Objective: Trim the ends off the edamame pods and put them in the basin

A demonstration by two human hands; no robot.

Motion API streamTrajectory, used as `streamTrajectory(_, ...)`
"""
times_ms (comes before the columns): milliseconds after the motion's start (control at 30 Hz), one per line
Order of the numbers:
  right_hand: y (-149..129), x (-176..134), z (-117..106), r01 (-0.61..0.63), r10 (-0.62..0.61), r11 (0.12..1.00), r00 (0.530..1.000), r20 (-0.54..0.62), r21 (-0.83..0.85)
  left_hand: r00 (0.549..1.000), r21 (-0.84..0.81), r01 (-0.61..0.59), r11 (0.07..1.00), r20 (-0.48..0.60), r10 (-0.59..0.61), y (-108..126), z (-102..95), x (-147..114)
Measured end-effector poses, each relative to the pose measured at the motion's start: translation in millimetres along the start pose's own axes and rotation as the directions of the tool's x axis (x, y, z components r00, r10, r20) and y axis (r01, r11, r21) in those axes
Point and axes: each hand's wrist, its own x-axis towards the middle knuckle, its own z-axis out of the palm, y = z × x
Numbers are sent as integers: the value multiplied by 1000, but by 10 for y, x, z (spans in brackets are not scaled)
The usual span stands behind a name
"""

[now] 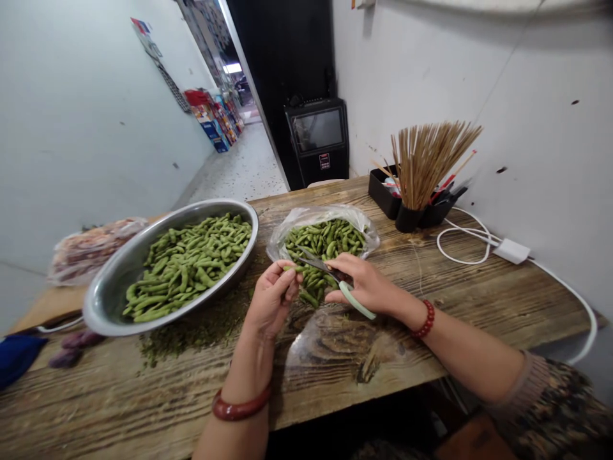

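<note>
My left hand (274, 295) pinches a green edamame pod (290, 269) between thumb and fingers, just in front of the plastic bag. Wrapped around a pair of scissors (355, 299) with pale green handles is my right hand (366, 286). The scissor blades point left, slightly apart, close to the pod. Under and behind both hands lies an open clear plastic bag (370, 237) full of edamame pods (330, 235). To the left, a large metal basin (106, 313) holds a broad heap of pods (191, 262).
Trimmed green scraps (179, 342) lie along the basin's front. A black organizer (383, 191) with bamboo skewers (428, 163) stands back right, near a white cable with adapter (512, 251). Another filled bag (93, 249) sits far left, behind purple objects (67, 356) and blue cloth (19, 358).
</note>
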Motion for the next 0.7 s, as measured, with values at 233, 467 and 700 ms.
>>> streamTrajectory(233, -12, -19, 31, 78, -78, 995, 997, -9, -67, 999, -123, 36, 992, 34, -32, -26, 18, -13)
streamTrajectory(467, -13, -22, 34, 95, -97, 990, 995, -11, -108, 999, -178, 40, 983, 23, -37, -45, 51, -18)
streamTrajectory(700, -46, -12, 28, 99, -102, 987, 995, -11, -124, 996, -115, 51, 992, 82, -42, -120, 90, -15)
